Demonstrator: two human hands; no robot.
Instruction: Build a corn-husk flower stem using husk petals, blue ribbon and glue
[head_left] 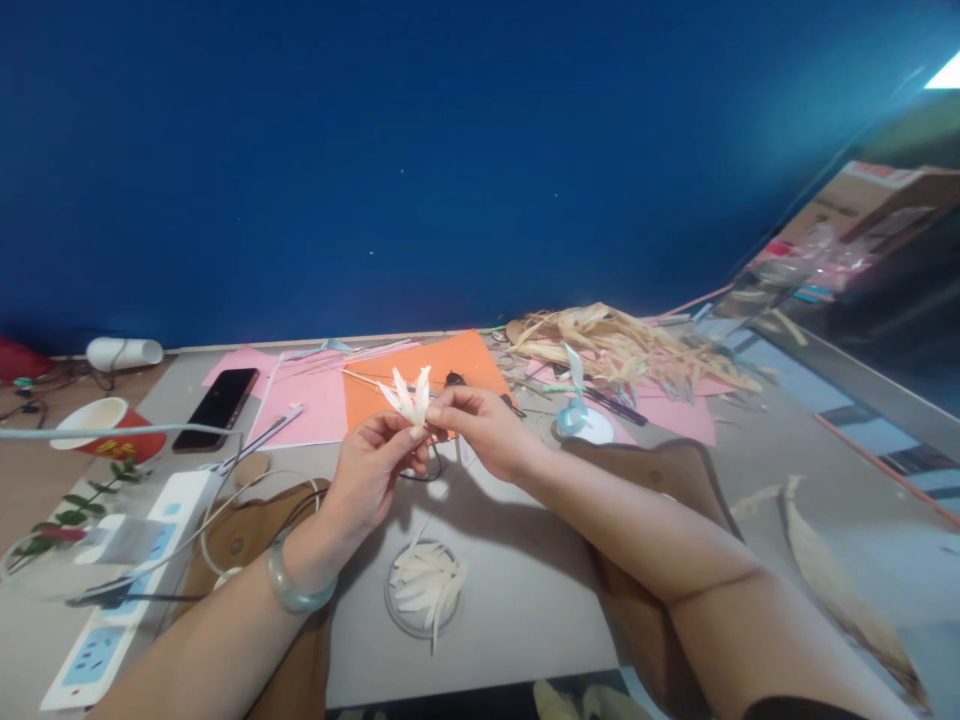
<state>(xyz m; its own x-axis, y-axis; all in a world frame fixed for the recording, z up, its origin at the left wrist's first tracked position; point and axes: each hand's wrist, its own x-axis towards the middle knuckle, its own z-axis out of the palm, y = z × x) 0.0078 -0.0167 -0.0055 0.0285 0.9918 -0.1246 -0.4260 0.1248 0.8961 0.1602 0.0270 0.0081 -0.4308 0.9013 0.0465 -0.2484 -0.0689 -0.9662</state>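
My left hand (375,465) and my right hand (480,425) meet above the table, both pinching a small cream-coloured flower (409,397) made of pointed husk petals. The petals fan upward from my fingertips. A pale green bangle (296,590) sits on my left wrist. Below my hands stands a clear round dish (424,590) holding several cut cream petals. An orange paper sheet (427,375) lies just behind the flower.
Dried corn husks (622,350) are heaped at the back right on pink paper (315,400). A black phone (217,405), a red paper cup (105,425), a white power strip (127,590), a leafy sprig (75,510) and a blue ribbon roll (581,415) lie around. Blue wall behind.
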